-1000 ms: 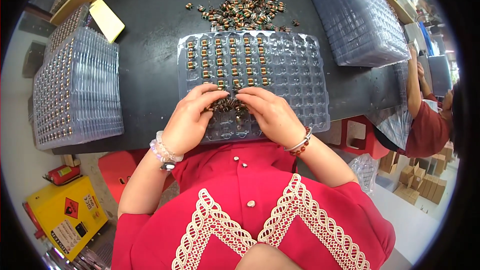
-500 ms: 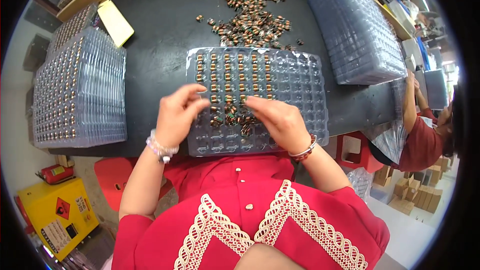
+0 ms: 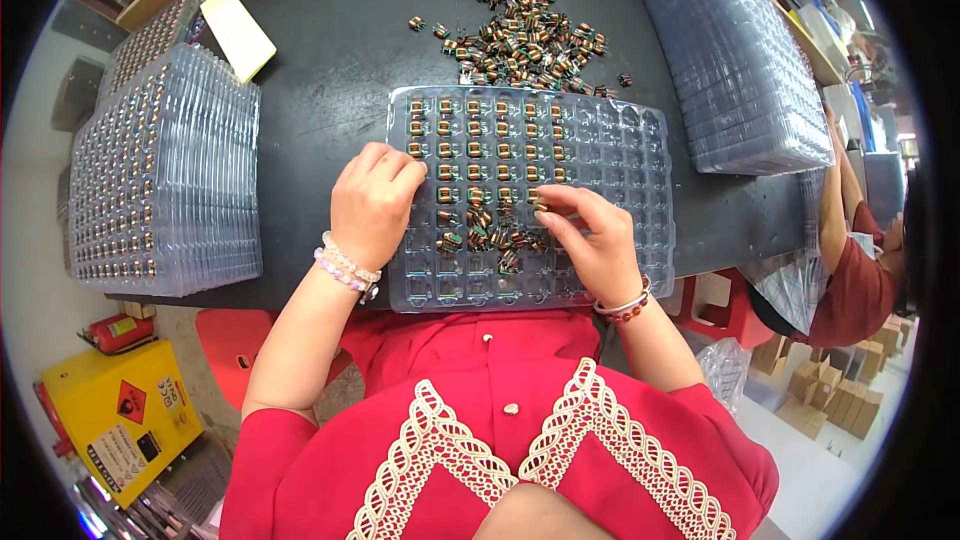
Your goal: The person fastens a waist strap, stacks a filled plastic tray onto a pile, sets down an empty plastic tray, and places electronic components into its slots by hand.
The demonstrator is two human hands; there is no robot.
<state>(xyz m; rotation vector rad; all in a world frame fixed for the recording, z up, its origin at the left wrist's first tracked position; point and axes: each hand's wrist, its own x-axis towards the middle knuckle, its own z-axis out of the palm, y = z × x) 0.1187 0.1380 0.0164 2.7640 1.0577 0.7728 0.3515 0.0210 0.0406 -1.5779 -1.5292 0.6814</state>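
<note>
In front of me on the dark table lies a clear plastic tray with rows of small pockets. Copper-wound coils fill several columns on its left and middle part. A loose heap of coils rests on the tray's nearer half. My left hand is closed at the tray's left edge, its fingertips pressed together over a pocket of the leftmost column; what they hold is hidden. My right hand pinches a small coil between thumb and forefinger, over the sixth column.
A large pile of loose coils spreads beyond the tray. Tall stacks of trays stand at left and right, the left one with coils on top. A yellow card lies behind the left stack. Another person sits at far right.
My left hand has gone from spread fingers to closed ones and moved up to the tray's left edge. My right fingers have bent into a pinch. The whole view has shifted slightly.
</note>
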